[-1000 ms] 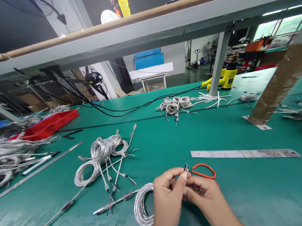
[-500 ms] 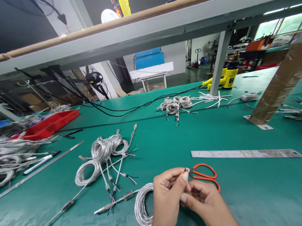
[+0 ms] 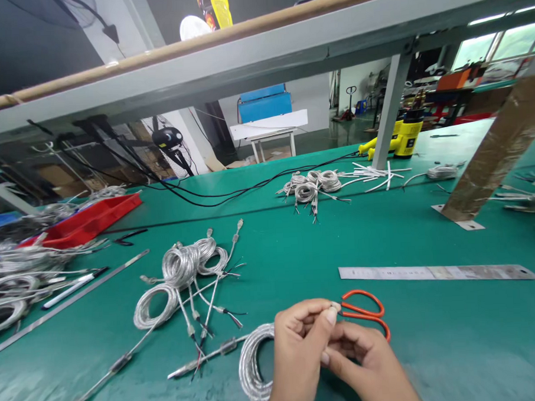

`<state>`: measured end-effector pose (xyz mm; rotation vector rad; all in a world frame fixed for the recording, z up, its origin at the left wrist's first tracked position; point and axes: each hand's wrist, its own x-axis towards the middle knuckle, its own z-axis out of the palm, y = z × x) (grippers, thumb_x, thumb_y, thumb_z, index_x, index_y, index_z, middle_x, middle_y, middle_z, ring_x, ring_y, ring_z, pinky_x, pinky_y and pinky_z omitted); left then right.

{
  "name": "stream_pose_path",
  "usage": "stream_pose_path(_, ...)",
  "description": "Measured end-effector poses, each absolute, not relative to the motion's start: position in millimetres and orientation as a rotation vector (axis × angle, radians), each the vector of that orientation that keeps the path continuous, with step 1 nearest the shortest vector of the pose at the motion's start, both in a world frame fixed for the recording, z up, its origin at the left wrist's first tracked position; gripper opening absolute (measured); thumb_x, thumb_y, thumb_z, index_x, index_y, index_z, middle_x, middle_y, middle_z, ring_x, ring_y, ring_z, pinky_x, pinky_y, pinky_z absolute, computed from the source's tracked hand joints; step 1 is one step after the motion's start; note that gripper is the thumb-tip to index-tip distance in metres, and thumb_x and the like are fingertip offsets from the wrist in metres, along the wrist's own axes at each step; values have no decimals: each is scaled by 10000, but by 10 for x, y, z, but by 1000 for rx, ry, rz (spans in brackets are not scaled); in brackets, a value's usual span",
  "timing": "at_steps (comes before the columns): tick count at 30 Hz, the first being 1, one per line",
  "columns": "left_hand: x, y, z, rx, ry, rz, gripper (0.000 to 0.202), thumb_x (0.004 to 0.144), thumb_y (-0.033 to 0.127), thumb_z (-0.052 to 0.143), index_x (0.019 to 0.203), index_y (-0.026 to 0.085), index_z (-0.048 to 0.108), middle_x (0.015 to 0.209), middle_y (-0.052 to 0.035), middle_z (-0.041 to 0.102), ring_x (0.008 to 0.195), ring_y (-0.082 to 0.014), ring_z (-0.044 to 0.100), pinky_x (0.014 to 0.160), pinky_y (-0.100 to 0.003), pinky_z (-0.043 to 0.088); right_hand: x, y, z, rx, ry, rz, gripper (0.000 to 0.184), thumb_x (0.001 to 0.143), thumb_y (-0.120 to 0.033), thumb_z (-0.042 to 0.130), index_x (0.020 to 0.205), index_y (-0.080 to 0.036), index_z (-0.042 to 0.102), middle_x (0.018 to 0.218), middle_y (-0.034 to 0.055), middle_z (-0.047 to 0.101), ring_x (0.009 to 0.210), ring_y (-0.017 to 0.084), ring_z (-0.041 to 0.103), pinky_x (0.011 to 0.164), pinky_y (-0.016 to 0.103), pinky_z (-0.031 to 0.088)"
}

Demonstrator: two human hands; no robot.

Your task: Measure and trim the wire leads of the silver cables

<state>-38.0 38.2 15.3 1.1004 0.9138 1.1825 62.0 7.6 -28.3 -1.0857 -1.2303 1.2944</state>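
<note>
My left hand (image 3: 300, 350) is closed in a pinch, thumb against forefinger, on a thin wire end (image 3: 339, 307) that barely shows at the fingertips. Pressed close to its right, my right hand (image 3: 370, 361) is also closed, its thumb and fingers together; what they grip is hidden. A coil of clear-sheathed silvery cable (image 3: 252, 366) lies against the left hand, partly covered by it. Just beyond the fingertips rest scissors with orange handles (image 3: 365, 314), their blades mostly hidden behind the hands.
Coiled cables (image 3: 182, 266) with bare wire ends lie left of the hands. A steel ruler (image 3: 439, 273) is to the right, a red tray (image 3: 86, 223) far left. Further back are more coils (image 3: 313, 183), yellow heat guns (image 3: 406, 138) and a shelf post (image 3: 390, 112).
Both hands have shifted very slightly to the right. The small dark tip between the left fingertips is now more covered. Everything on the table stays put.
</note>
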Motion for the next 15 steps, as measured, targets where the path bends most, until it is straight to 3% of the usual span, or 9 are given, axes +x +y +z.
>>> stream_pose_path(6, -375, 373, 125, 1116, 921, 1188, 63, 692, 191, 660, 672, 149, 704, 635, -23, 678, 526, -79, 544, 500, -137, 430, 622, 78, -294, -1077, -1218, 1297, 92, 716, -235, 620, 742, -148, 629, 714, 62, 665, 659, 183, 605, 638, 271, 471)
stream_pose_path(11, -384, 409, 142, 1153, 915, 1086, 113, 717, 222, 641, 737, 132, 707, 469, 17, 568, 436, -57, 459, 436, -137, 373, 629, 99, -329, -1016, -1125, 1328, 112, 693, -226, 661, 646, -157, 586, 623, 4, 620, 610, 147, 575, 586, 225, 445)
stream_pose_path(15, -418, 453, 175, 1220, 964, 999, 147, 730, 233, 625, 782, 127, 712, 541, -19, 624, 395, -40, 415, 408, -144, 359, 642, 149, -308, -840, -1037, 1442, 78, 699, -226, 672, 719, -163, 631, 671, 6, 655, 642, 142, 596, 630, 231, 457)
